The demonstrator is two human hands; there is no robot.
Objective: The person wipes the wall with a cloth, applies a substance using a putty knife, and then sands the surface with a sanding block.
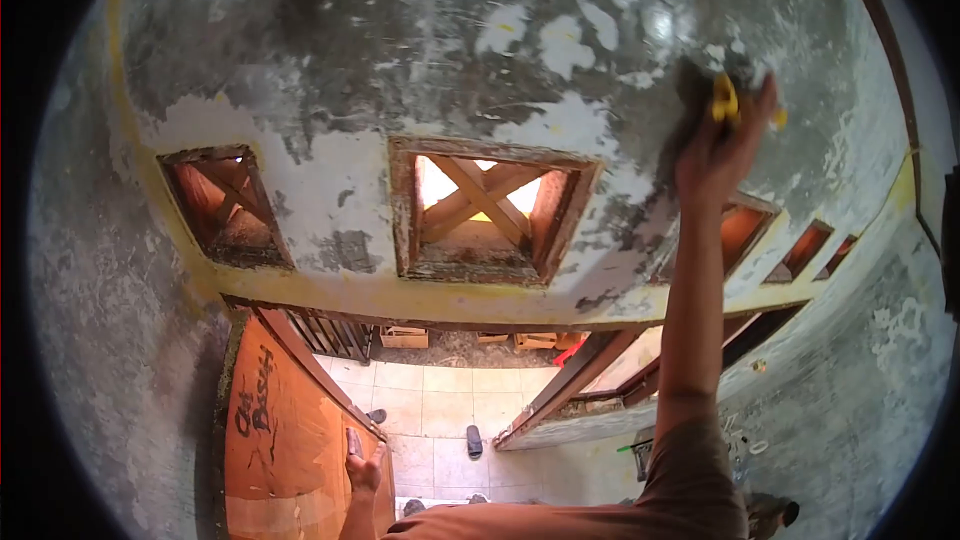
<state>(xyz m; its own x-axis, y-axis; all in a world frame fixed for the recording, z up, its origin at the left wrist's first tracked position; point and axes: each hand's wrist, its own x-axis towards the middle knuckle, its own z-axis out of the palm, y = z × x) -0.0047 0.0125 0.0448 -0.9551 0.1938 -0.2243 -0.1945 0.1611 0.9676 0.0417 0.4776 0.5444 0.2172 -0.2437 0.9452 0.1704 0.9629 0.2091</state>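
High on the right, my right hand [718, 155] is closed around a yellow tool [724, 100], held up against the patchy grey wall [400, 70]. Yellow parts show on both sides of my fingers; its working end is hidden, so I cannot tell its exact kind. Low on the left, my left hand [363, 462] is by the edge of an orange wooden door [290, 420], fingers pointing up and thumb apart. Dark handwriting marks that door.
A wooden-framed vent with crossed slats [480, 202] sits in the wall ahead, a smaller vent [228, 205] to its left. Below, an open doorway shows floor tiles [445, 410] and a dark sandal [474, 442]. Wooden boxes [404, 337] stand beyond.
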